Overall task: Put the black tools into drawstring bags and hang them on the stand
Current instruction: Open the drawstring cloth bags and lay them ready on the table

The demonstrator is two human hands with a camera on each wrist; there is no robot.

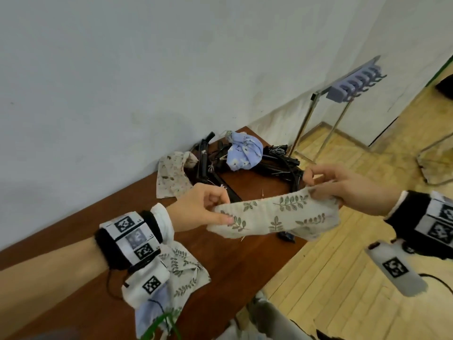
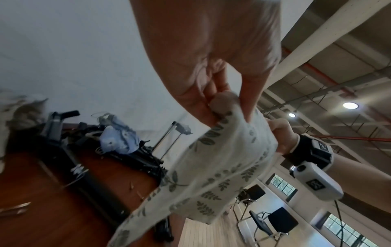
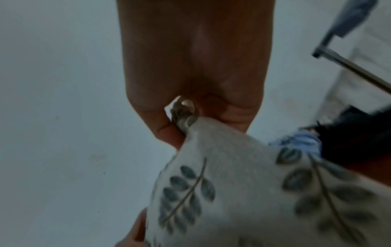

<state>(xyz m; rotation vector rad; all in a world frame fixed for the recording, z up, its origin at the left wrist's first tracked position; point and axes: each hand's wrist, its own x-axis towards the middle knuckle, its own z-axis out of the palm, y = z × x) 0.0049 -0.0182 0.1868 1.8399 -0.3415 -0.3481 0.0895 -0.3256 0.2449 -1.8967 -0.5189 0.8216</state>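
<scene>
A cream drawstring bag with green leaf print (image 1: 277, 215) (image 2: 222, 167) (image 3: 243, 192) is stretched in the air above the table's edge. My left hand (image 1: 208, 209) (image 2: 222, 107) pinches its left end. Its right end is pinched by my right hand (image 1: 343, 187) (image 3: 196, 117). A pile of black tools (image 1: 245, 165) (image 2: 84, 150) lies on the brown table (image 1: 220, 266) near the wall, with a filled blue floral bag (image 1: 242, 150) (image 2: 118, 138) on top. The stand (image 1: 323, 119), a metal frame carrying a lilac rack of black hooks (image 1: 355, 82), rises beyond the table's far end.
A beige speckled bag (image 1: 171, 175) lies left of the tools. Another leaf-print bag (image 1: 183, 271) and a blue one (image 1: 149, 315) lie under my left wrist. A metal chair frame (image 1: 436, 158) is on the wooden floor at right.
</scene>
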